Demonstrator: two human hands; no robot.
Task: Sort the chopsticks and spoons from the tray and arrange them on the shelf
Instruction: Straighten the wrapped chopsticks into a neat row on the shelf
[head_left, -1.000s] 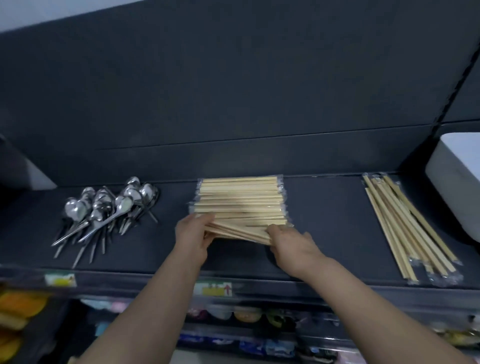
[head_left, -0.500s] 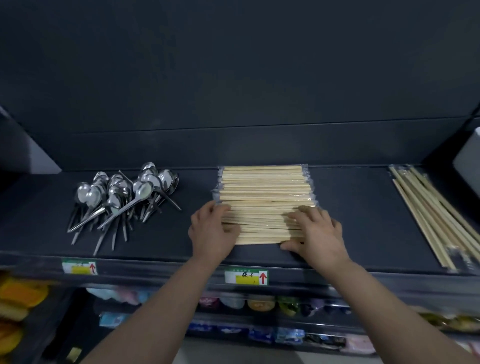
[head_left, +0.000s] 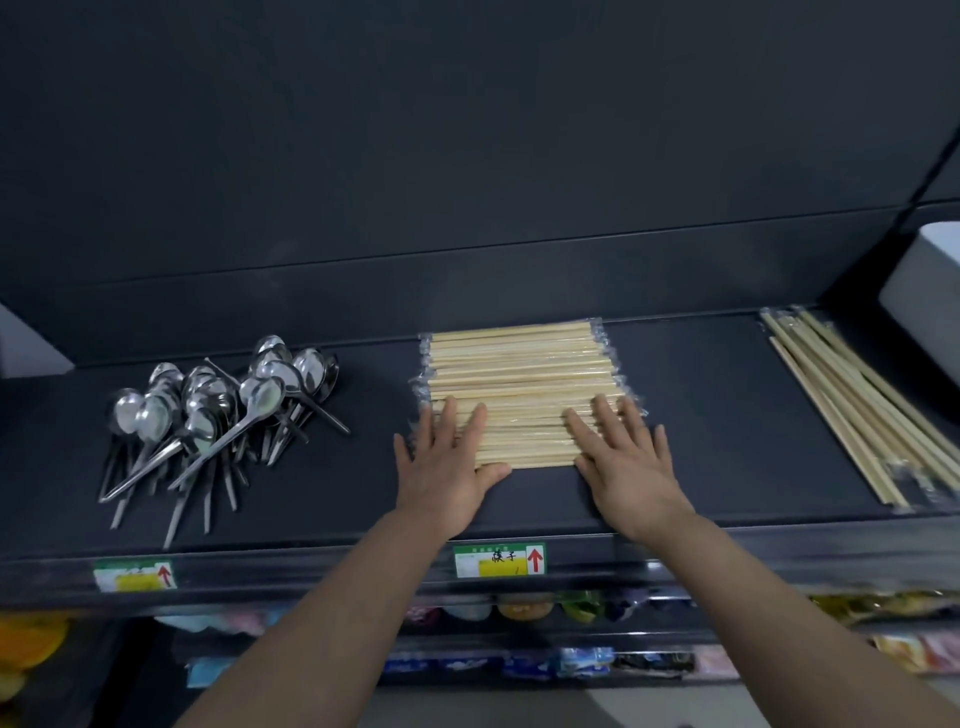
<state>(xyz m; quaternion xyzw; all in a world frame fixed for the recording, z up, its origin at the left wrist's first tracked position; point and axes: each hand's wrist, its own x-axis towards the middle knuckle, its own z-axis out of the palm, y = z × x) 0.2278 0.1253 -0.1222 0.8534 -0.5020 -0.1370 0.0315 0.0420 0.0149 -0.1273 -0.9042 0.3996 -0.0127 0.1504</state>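
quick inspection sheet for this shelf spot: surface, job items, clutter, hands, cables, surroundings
surface: dark shelf, holding three groups side by side.
job's things: metal spoons piled loosely at left, handles toward the front; wrapped chopsticks in a squared stack at centre; longer chopsticks lying slanted at right.
clutter: nothing seen.
grippers: left hand and right hand lie flat, palms down, on the near part of the stack; neither grips anything.
cables: nothing seen.
surroundings: price label on the shelf's front edge below the stack; packaged goods on the shelf below; pale grey box at far right; dark back panel.
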